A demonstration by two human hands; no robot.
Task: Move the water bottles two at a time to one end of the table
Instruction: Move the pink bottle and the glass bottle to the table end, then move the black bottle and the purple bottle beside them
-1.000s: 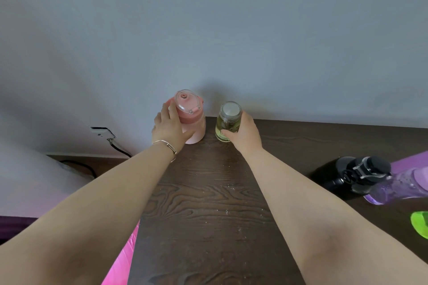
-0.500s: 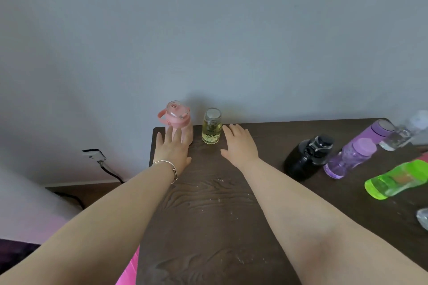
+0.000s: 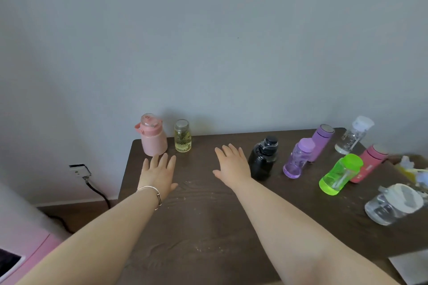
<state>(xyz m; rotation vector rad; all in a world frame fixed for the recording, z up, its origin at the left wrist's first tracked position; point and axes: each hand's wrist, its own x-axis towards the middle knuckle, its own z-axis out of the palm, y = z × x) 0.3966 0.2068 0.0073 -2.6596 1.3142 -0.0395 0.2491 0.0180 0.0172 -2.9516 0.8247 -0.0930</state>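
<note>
Head view — both hands, left [image 3: 159,173] and right [image 3: 232,166], hovered flat and empty; pink bottle [image 3: 152,137] and yellow bottle [image 3: 182,136] stood far left.

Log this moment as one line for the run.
placed: pink bottle, yellow bottle, far-left corner | left hand: open, empty | right hand: open, empty | nearest: black bottle

I count nine bottles on the dark wooden worktop [image 3: 208,227]: two pink, two purple, three clear, one black, one green.
</note>
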